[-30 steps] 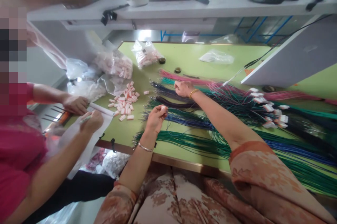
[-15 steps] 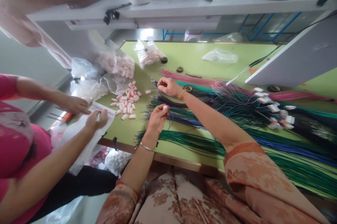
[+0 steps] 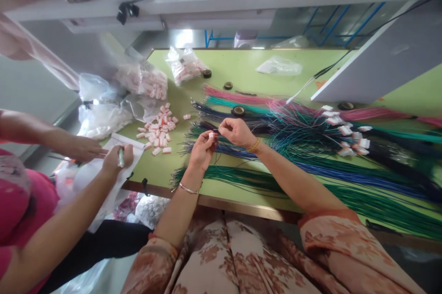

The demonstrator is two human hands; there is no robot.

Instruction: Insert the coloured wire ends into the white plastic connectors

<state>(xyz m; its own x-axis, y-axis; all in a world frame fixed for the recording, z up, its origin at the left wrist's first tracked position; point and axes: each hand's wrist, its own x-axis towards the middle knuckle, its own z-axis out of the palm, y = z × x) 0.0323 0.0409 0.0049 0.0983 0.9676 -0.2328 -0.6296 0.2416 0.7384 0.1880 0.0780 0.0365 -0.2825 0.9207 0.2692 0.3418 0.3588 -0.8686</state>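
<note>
My left hand (image 3: 201, 153) is closed on a small white connector housing (image 3: 212, 135), held up between thumb and fingertips. My right hand (image 3: 239, 132) pinches a thin dark wire at the housing's right side; the wire's tip is too small to make out. Thin wires hang below the left fingers. Under and around both hands lie long bundles of green wires (image 3: 248, 178), dark wires and pink wires (image 3: 241, 96). Left of my hands is a pile of loose white-and-orange connector housings (image 3: 160, 132). More white connectors (image 3: 345, 130) sit on wire ends at the right.
At the left, a co-worker in a pink shirt (image 3: 31, 202) holds a marker (image 3: 120, 157) over a white plastic bag (image 3: 100, 169). Bags of housings (image 3: 186, 66) and tape rolls (image 3: 238, 110) lie farther back. A grey panel (image 3: 376, 63) stands at right, below a shelf (image 3: 214, 2).
My right hand has come from the dark wire ends toward the connector housing in my left hand, bringing a wire. The camera view has shifted slightly. The co-worker's hands stay over the bag.
</note>
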